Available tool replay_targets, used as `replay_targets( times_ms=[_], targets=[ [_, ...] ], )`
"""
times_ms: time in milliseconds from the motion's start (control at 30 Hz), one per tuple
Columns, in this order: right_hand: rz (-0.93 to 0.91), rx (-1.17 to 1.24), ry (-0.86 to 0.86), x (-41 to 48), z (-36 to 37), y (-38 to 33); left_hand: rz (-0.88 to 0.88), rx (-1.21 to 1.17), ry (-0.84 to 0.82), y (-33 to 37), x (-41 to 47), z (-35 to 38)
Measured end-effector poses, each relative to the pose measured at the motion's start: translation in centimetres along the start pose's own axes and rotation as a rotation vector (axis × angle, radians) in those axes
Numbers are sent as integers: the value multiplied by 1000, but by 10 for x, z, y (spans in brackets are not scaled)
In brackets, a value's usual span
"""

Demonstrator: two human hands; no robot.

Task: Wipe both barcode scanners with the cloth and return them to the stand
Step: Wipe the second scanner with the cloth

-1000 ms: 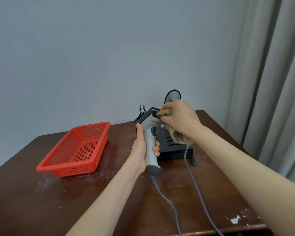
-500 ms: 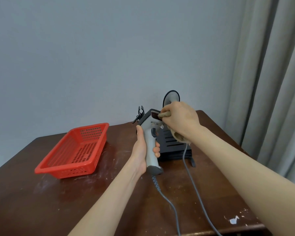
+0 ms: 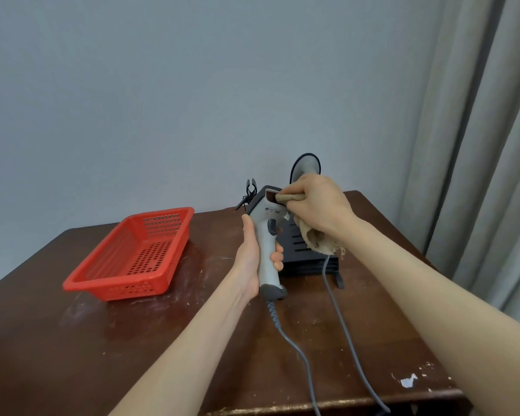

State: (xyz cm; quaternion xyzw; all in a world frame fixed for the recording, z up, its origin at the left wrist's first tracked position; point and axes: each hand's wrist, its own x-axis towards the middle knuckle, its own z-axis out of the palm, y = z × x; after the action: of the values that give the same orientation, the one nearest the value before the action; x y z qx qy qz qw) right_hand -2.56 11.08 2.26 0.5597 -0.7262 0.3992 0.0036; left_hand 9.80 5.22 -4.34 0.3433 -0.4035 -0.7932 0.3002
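Grey-and-black handheld barcode scanner (image 3: 267, 235) is standing upright above the dark brown wooden table (image 3: 72, 340), gripped by the left hand (image 3: 252, 253), which is wrapping around its pale handle with fingers curled in front and thumb behind. Head is pointing up and away, scan window facing the right hand (image 3: 315, 205). That hand is clenching a crumpled beige cloth (image 3: 318, 238) and pressing a fold of it onto the window; the rest is hanging below the palm. Small dark marks on the scanner's side are showing, too small to read. Its coiled grey cable (image 3: 294, 349) is trailing off the table's near edge. Just behind, a second scanner's grey rounded base (image 3: 308, 166) is sticking up from the black slotted stand (image 3: 300, 256), partly hidden by the right hand. Red perforated plastic basket (image 3: 132, 256) is sitting well apart to the left.
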Motion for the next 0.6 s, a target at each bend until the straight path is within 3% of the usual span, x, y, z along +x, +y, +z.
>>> replay_targets(
  times_ms=[100, 300, 467, 600],
  targets=[
    [-42, 117, -6, -1, 0, -9, -9, -18, -7, 0, -1, 2],
    [11, -138, 8, 0, 0, 0, -22, -42, 4, -3, 0, -2],
    [-49, 46, 4, -1, 0, -7, -12, -1, -7, -1, 0, -1],
    [-31, -159, 12, -1, -5, 1, -7, -23, 2, -2, 1, -2]
  ],
)
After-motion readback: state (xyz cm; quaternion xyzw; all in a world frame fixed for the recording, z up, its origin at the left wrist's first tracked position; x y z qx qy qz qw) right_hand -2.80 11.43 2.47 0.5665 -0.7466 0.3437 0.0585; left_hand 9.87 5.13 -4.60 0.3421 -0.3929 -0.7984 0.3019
